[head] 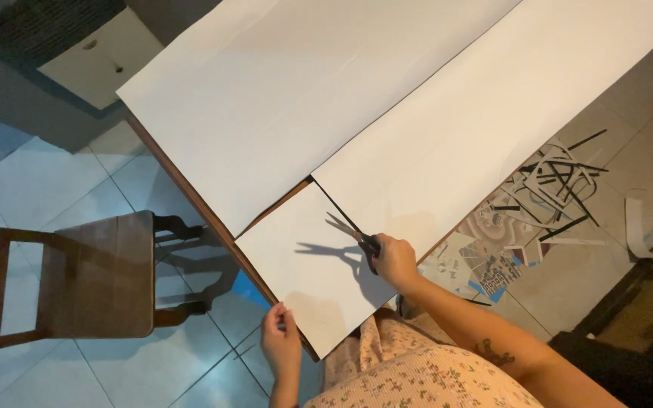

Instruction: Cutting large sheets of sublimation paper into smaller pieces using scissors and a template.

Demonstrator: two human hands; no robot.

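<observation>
1. While the right hand (394, 261) is gripping dark scissors (353, 234), blades parted, a big white paper sheet (387, 113) is lying flat across the wooden surface (183, 177).
2. A cut is running through the sheet, leaving a smaller panel (304, 264) hanging off the near edge.
3. Her left hand (281, 344) is pinching that panel's corner.
4. Paper scraps (546, 189) are littering the floor.

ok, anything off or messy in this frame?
Yes: paper scraps, black and white strips, lie scattered on the floor tiles right of the table, near printed sheets. On the table, the white sheet is cut partway, scissors in the right hand; the left hand holds the cut piece's corner.
</observation>
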